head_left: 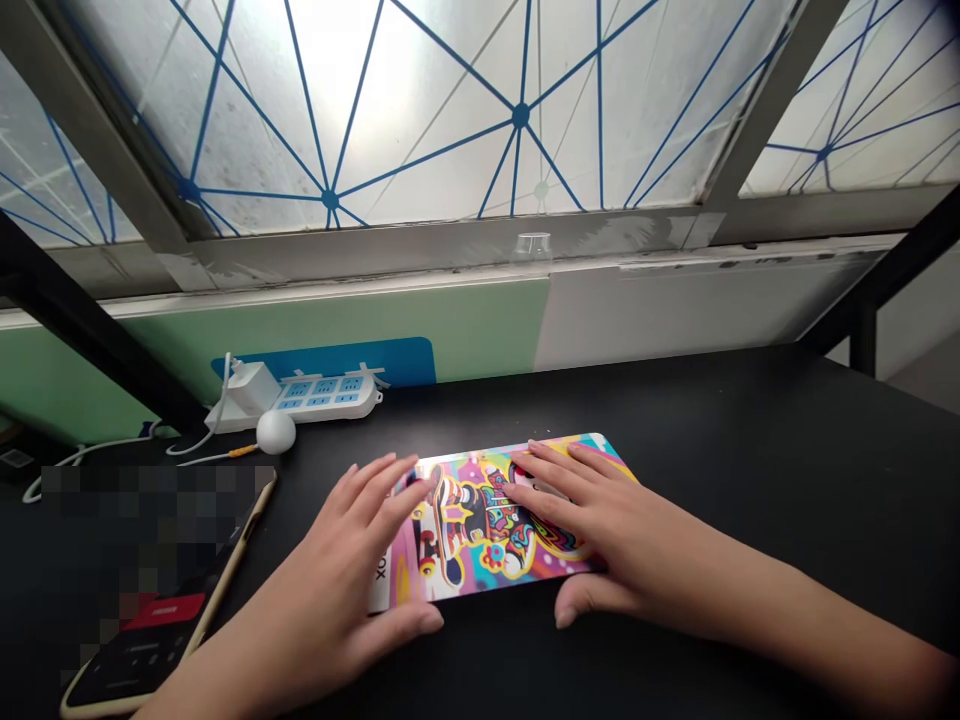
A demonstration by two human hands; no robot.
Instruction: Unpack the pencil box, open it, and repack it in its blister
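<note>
A flat, colourful printed box or card (480,520) lies on the black table, showing a cartoon figure with a skateboard; whether it is a thin box or a card I cannot tell. My left hand (367,560) rests on its left end, fingers stretched out over the top and thumb by the near edge. Across the right part lies my right hand (600,520), palm down, fingers spread and thumb on the table side. Part of the print is hidden under both hands. Neither hand grips the thing.
A phone (240,560) in a tan case lies at the left, its screen partly blurred. Behind it are a white power strip (330,396) with a plugged adapter (253,388), a cable, and a round white object (276,432). Black metal bars rise on both sides before the window.
</note>
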